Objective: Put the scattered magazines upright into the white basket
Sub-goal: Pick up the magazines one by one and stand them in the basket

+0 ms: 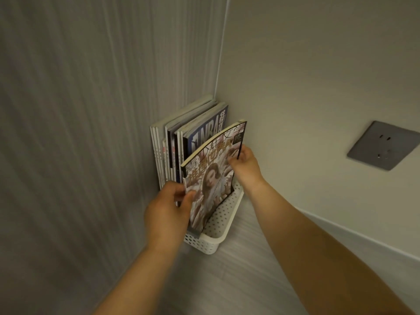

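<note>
A white perforated basket point(223, 220) stands on the floor in the corner of the room. Several magazines stand upright in it, among them a blue NBA magazine point(205, 130). In front of them is a magazine with a woman on its cover point(213, 176), tilted and partly down inside the basket. My left hand point(167, 210) grips its lower left edge. My right hand point(244, 164) holds its right edge near the top. The basket's left side is hidden behind my left hand.
A ribbed grey panel point(91, 110) runs along the left. A pale wall point(318, 76) on the right carries a grey socket plate point(381, 145) and a white skirting point(363, 242). Grey floor point(227, 280) shows in front of the basket.
</note>
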{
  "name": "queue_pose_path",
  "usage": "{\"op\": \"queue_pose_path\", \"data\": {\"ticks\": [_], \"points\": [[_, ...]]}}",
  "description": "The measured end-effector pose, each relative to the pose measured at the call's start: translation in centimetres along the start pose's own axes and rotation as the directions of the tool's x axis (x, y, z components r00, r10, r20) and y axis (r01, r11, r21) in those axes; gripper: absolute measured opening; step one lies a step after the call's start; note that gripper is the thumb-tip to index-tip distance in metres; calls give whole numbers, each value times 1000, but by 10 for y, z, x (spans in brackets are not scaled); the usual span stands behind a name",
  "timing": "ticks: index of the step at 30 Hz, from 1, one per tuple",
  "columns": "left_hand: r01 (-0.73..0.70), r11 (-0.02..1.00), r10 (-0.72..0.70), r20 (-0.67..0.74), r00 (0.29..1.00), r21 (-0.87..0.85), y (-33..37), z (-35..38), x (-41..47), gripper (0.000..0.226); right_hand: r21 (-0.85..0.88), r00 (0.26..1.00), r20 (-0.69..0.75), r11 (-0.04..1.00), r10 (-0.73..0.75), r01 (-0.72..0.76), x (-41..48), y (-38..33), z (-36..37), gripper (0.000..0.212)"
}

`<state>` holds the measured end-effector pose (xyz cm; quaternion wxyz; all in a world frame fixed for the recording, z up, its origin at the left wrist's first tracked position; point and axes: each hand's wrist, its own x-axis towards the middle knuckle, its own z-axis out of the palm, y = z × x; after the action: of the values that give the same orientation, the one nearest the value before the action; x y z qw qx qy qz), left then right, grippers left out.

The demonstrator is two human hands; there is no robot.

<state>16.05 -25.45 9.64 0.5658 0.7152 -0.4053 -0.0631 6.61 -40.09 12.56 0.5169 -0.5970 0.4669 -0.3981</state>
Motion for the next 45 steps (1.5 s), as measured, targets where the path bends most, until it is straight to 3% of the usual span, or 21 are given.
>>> {"op": "queue_pose_path", "data": {"ticks": [4, 8, 13, 19, 23, 27, 33, 37, 40, 45], "points": [[-52, 995, 53, -8, 999, 82, 4, 6, 7, 11, -59, 996, 89, 998, 22, -17, -6, 6, 14, 68], [-45, 993, 48, -22, 999, 108, 4, 9, 12, 19, -58, 967, 245, 997, 62, -49, -15, 13, 33, 65], [-48, 993, 49, -7, 999, 110, 3, 12, 15, 25, -143, 963, 258, 989, 76, -40, -21, 22, 44, 71], [-67, 995, 65, 32, 997, 71, 12, 2, -6, 33, -237, 967, 254, 970, 13, 49, -37, 13, 29, 56], [-35, 999, 38, 159, 987, -19, 22, 8, -49, 34, -342, 972, 228, 930, -57, 135, -61, 14, -4, 46], [3, 1000, -9, 321, 947, 19, 35, 32, -94, 38, -396, 994, 86, 913, -68, 97, -94, 30, -76, 35], [-17, 996, -38, 555, 831, 92, 83, 81, -188, 36, -314, 966, -259, 948, -28, -57, -179, 62, -230, 31], [25, 999, -34, 726, 687, 23, 129, 131, -268, 33, -375, 902, -431, 908, 6, -186, -259, 95, -350, 30], [-35, 999, 28, 826, 563, -10, 171, 171, -341, 33, -383, 816, -571, 851, 88, -360, -332, 121, -452, 33], [-172, 982, 120, 949, 292, -72, 236, 242, -463, 35, -308, 602, -788, 761, 132, -571, -454, 165, -605, 29]]}}
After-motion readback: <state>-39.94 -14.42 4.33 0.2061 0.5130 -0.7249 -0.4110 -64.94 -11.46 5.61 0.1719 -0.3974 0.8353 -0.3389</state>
